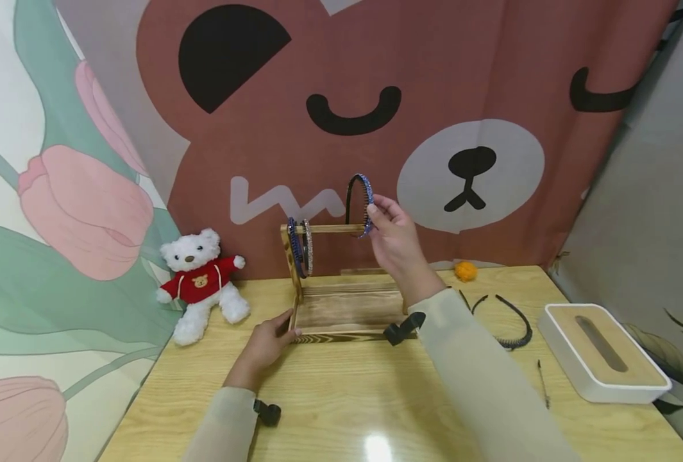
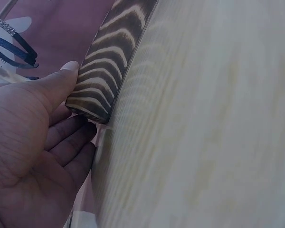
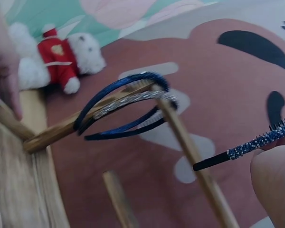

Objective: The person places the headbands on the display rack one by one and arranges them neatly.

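At the top of the rack (image 1: 331, 229), fingers of the right hand (image 1: 400, 249) pinch a headband (image 1: 368, 187); the left hand (image 1: 266, 348) grips the base. Likely light and springy, it's best held outside, off the teeth.

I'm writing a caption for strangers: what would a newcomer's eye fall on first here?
The huge reddish-brown bear face behind the table stands out first. Next comes the red-clad white teddy bear at the table's back left, then the glittery blue headband that the right hand holds at the wooden rack.
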Demonstrator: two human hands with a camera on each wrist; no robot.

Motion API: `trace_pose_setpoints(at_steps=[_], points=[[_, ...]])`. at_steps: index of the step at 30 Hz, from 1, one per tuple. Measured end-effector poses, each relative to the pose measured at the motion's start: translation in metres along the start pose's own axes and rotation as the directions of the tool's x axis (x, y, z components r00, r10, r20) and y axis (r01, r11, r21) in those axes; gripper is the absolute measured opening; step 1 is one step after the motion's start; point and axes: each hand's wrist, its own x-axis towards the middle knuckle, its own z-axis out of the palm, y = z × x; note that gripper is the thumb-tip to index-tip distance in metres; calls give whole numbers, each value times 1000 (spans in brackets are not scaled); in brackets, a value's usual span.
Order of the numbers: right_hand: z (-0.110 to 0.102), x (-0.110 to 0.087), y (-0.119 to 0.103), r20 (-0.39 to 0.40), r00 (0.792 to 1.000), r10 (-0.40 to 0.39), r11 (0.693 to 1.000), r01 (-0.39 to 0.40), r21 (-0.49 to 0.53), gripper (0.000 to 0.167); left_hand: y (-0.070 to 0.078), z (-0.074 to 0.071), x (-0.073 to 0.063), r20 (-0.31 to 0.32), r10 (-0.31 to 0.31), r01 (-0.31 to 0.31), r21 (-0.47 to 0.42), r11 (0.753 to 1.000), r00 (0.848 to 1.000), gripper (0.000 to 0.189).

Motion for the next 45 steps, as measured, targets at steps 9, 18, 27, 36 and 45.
trace_pose_setpoints(at_steps=[9,18,27,36,45], points=[[3,-2,46,-162,977,140,958,-175,-228,28,0,2,1,3,-2,2,1,1000,1000,65],[11,1,86,-247,957,152,911,-233,-340,20,1,5,2,3,-11,11,3,1000,1000,64],[23,-1,106,-230,962,146,890,-229,-393,22,4,4,2,0,-8,8,19,1000,1000,64],[31,-5,112,-205,968,146,903,-215,-373,19,3,1,1,4,-13,13,29,1000,1000,65],[31,-5,111,-196,965,174,883,-241,-403,20,2,1,2,7,-18,18,26,1000,1000,64]])
